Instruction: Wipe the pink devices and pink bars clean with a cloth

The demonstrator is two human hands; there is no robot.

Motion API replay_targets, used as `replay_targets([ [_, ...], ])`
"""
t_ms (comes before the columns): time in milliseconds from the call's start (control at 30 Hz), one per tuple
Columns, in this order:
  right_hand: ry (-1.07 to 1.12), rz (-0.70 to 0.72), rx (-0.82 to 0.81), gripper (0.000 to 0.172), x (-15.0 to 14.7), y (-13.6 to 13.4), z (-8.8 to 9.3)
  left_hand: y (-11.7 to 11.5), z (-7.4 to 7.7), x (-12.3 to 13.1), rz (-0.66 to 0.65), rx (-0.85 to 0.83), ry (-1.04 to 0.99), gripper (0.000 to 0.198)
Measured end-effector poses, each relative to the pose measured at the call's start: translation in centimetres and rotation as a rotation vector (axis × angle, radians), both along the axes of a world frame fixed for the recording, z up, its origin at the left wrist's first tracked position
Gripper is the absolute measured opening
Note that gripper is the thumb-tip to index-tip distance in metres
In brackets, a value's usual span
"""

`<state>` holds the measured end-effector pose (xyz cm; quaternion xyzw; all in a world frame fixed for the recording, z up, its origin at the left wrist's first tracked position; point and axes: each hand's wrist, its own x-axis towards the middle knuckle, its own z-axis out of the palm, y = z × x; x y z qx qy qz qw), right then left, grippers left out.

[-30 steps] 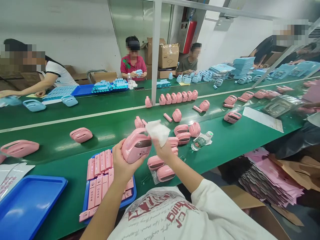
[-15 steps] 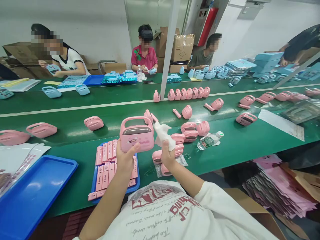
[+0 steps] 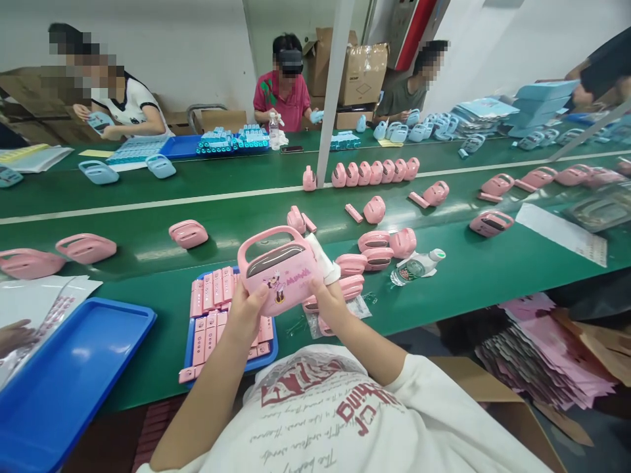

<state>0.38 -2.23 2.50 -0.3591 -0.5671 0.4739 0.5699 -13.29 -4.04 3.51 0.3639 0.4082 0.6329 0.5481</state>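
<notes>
The case (image 3: 283,279) is held between the two hands, clear of the bench (image 3: 162,387). The left hand (image 3: 245,307) grips its lower left end, thumb on the printed face; the fingers behind are hidden. This hold probably carries most of the weight and leaves the print facing the wearer. The right hand (image 3: 330,302) closes on the opposite end and on a cloth (image 3: 323,259), which rises beyond the fingers against the case's side; how the fingertips behind lie cannot be told. Gripping both together likely steadies the case without releasing the cloth. Below the left fingers, bars (image 3: 210,332) lie in rows in a tray (image 3: 274,358), presumably for easy counting and reach. Beyond the right fingers stand more cases (image 3: 377,246), grouped near a bottle (image 3: 413,270).
</notes>
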Motion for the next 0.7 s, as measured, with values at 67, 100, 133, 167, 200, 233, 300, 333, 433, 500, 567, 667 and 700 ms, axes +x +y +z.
replay_targets([
  [67, 0.028, 0.008, 0.007, 0.069, 0.6, 0.4, 0.5, -0.2, 0.3, 0.0, -0.068, -0.035, -0.033, 0.065],
  [100, 0.018, 0.008, 0.016, 0.067, 0.9, 0.7, 0.7, -0.2, 0.4, 0.0, -0.095, -0.056, -0.052, 0.064],
  [133, 0.0, 0.01, 0.022, 0.065, 1.2, 1.1, 0.9, -0.2, 0.5, 0.0, -0.12, -0.077, -0.068, 0.064],
  [167, -0.023, 0.019, 0.021, 0.065, 1.5, 1.6, 1.2, -0.2, 0.4, 0.0, -0.142, -0.097, -0.078, 0.064],
  [200, -0.048, 0.036, 0.015, 0.065, 1.7, 2.1, 1.5, -0.1, 0.4, 0.0, -0.161, -0.117, -0.082, 0.064],
  [233, -0.077, 0.062, 0.004, 0.065, 2.0, 2.6, 1.9, 0.0, 0.3, -0.1, -0.177, -0.135, -0.08, 0.064],
  [300, -0.148, 0.15, 0.0, 0.063, 2.3, 3.7, 2.8, 0.5, 0.1, -0.2, -0.203, -0.152, -0.076, 0.065],
  [333, -0.176, 0.198, 0.011, 0.062, 2.5, 4.3, 3.3, 0.7, 0.0, -0.3, -0.206, -0.152, -0.09, 0.065],
  [433, -0.117, 0.195, 0.042, 0.064, 2.8, 5.6, 4.0, 1.5, 0.4, -0.2, -0.155, -0.22, -0.203, 0.056],
  [500, -0.018, 0.058, 0.034, 0.068, 2.9, 5.9, 3.8, 1.8, 1.1, 0.0, -0.101, -0.329, -0.318, 0.052],
  [567, -0.013, -0.037, 0.049, 0.069, 2.7, 5.7, 2.9, 2.0, 1.8, 0.3, -0.063, -0.398, -0.434, 0.051],
  [667, -0.232, 0.019, 0.233, 0.06, 1.4, 4.7, 1.2, 2.4, 1.9, 0.9, -0.033, -0.374, -0.543, 0.047],
  [700, -0.336, 0.055, 0.327, 0.055, 0.9, 4.4, 0.6, 2.5, 1.6, 1.0, -0.03, -0.357, -0.541, 0.044],
])
